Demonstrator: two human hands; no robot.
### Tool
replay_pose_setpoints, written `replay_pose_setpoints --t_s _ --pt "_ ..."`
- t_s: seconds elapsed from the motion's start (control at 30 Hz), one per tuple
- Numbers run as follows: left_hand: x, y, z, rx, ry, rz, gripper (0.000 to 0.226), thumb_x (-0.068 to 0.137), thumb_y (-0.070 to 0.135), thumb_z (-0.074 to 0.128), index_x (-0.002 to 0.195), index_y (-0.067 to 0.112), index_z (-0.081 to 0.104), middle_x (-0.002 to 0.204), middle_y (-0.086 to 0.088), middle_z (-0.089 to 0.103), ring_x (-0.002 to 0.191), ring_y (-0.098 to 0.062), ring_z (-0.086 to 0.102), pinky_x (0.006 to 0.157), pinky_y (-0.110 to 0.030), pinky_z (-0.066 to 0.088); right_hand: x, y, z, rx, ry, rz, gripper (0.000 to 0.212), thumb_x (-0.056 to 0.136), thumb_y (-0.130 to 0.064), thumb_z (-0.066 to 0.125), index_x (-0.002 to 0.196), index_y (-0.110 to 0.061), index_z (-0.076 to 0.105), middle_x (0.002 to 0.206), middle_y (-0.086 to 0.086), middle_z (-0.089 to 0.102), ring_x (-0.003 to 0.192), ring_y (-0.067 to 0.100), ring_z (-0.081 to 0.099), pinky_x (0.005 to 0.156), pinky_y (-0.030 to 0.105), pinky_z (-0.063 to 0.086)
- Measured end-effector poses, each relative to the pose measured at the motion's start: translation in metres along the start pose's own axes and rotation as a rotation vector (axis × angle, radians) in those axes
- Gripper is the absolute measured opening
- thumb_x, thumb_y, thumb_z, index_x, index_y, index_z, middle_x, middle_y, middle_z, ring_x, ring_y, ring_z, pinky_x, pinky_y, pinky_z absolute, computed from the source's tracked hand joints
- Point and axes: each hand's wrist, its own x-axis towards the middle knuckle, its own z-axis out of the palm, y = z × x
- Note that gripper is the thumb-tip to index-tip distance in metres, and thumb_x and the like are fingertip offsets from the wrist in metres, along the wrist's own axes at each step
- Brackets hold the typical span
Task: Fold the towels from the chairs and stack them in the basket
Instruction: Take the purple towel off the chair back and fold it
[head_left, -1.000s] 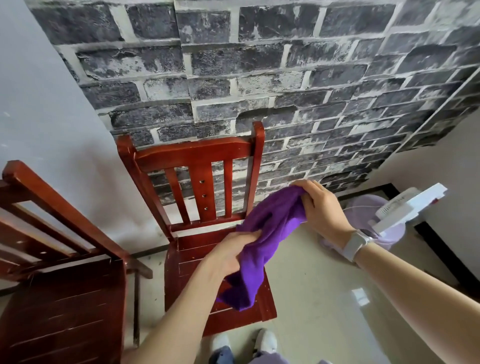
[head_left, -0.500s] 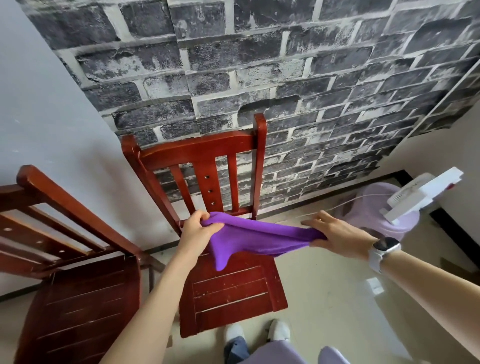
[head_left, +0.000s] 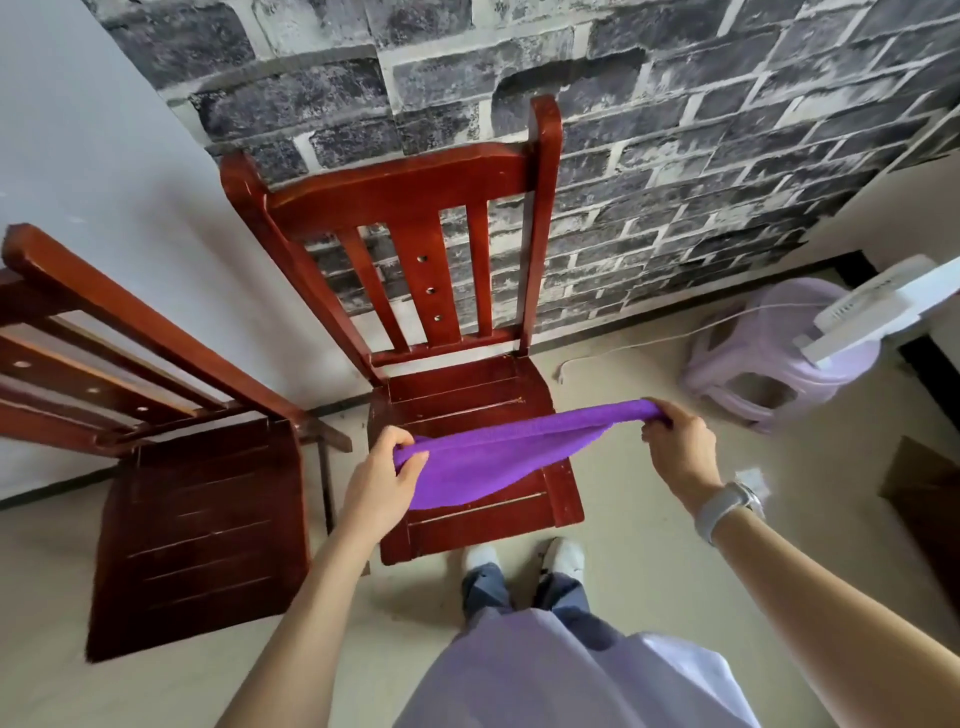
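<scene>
Currently, at frame centre, left hand (head_left: 383, 480) and right hand (head_left: 678, 447) pinch the purple towel (head_left: 488, 462) taut above the chair (head_left: 467, 395); folding step; next, bring ends together.

Purple towel (head_left: 488, 462) stretched between left hand (head_left: 382, 480) and right hand (head_left: 678, 449) above red chair (head_left: 467, 387).

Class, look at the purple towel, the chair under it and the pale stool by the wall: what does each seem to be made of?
Towel: soft fuzzy cloth, probably microfibre; matte, and it sags between the hands. Chair: wood with glossy reddish-brown varnish; slats and highlights show. Stool: likely moulded plastic; smooth pale lilac with rounded cut-outs.
</scene>
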Motion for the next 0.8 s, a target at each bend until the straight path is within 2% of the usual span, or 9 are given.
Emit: replay_pose_setpoints --t_s 0.1,0.2,0.3,0.4,0.43,0.5,0.57,0.7,0.8 --pt "-0.007 -0.006 0.003 -0.267 0.076 -0.118 0.015 0.082 0.011 0.064 0.087 0.016 0.051 0.082 0.000 0.055 0.078 -0.018 0.052 0.062 -0.022 0.038 -0.006 0.002 0.004 0.051 0.045 0.000 0.036 0.083 0.002 0.047 0.112 -0.012 0.065 0.104 0.016 0.068 0.104 0.034 0.057 0.090 0.032 0.038" --pt "-0.011 -0.009 -0.004 -0.586 0.128 -0.219 0.021 0.079 0.006 0.067 0.087 0.023 0.056 0.096 -0.007 0.062 0.089 -0.019 0.057 0.072 -0.023 0.043 -0.006 -0.001 0.002 0.061 0.071 -0.046 0.034 0.084 0.002 0.050 0.113 -0.008 0.065 0.107 0.016 0.068 0.102 0.033 0.058 0.084 0.025 0.037" --pt "-0.014 -0.009 -0.012 -0.705 0.156 -0.222 0.024 0.082 0.004 0.063 0.087 0.026 0.059 0.102 -0.007 0.062 0.097 -0.019 0.058 0.080 -0.026 0.044 0.000 -0.008 -0.001 0.065 0.083 -0.098 0.033 0.082 0.003 0.052 0.109 -0.008 0.067 0.102 0.015 0.069 0.096 0.031 0.060 0.082 0.025 0.039" --pt "-0.009 -0.010 -0.019 -0.700 0.115 -0.241 0.024 0.083 0.003 0.062 0.091 0.025 0.061 0.110 -0.010 0.061 0.102 -0.024 0.058 0.078 -0.031 0.048 0.006 -0.019 -0.004 0.252 0.050 -0.105 0.030 0.083 0.003 0.051 0.107 -0.005 0.065 0.095 0.011 0.065 0.082 0.018 0.059 0.074 0.017 0.044" --pt "-0.006 -0.010 -0.022 -0.679 0.083 -0.263 0.026 0.083 0.003 0.062 0.095 0.025 0.061 0.112 -0.009 0.060 0.104 -0.025 0.058 0.081 -0.034 0.050 0.007 -0.022 -0.005 0.349 0.022 -0.079 0.029 0.084 0.002 0.050 0.108 -0.006 0.063 0.094 0.010 0.063 0.078 0.014 0.057 0.071 0.016 0.045" --pt "-0.002 -0.012 -0.027 -0.613 0.022 -0.289 0.029 0.083 0.004 0.062 0.101 0.026 0.061 0.114 -0.008 0.060 0.106 -0.024 0.058 0.092 -0.040 0.049 0.012 -0.024 -0.007 0.486 -0.038 -0.020 0.027 0.087 -0.001 0.049 0.110 -0.008 0.060 0.096 0.010 0.060 0.083 0.017 0.056 0.079 0.026 0.047" --pt "0.000 -0.014 -0.032 -0.508 -0.004 -0.269 0.024 0.083 0.008 0.064 0.099 0.025 0.060 0.113 -0.006 0.060 0.106 -0.023 0.058 0.091 -0.038 0.048 0.014 -0.021 -0.010 0.460 -0.091 -0.026 0.025 0.089 -0.001 0.048 0.108 -0.008 0.061 0.098 0.010 0.060 0.091 0.020 0.055 0.086 0.035 0.046" --pt "-0.010 -0.025 -0.031 -0.269 0.019 -0.191 0.017 0.080 0.012 0.067 0.093 0.022 0.061 0.104 -0.006 0.060 0.097 -0.022 0.057 0.077 -0.029 0.045 0.005 -0.005 -0.015 0.254 -0.130 -0.122 0.026 0.088 0.005 0.043 0.097 -0.006 0.065 0.095 0.009 0.062 0.088 0.022 0.054 0.069 0.011 0.043" --pt "-0.022 -0.034 -0.022 -0.319 0.099 -0.227 0.023 0.078 0.004 0.067 0.093 0.022 0.065 0.102 -0.004 0.063 0.102 -0.025 0.058 0.082 -0.029 0.044 -0.006 0.011 -0.010 0.116 -0.163 -0.148 0.025 0.088 0.005 0.044 0.103 -0.001 0.064 0.105 0.014 0.064 0.093 0.022 0.053 0.074 0.019 0.036"
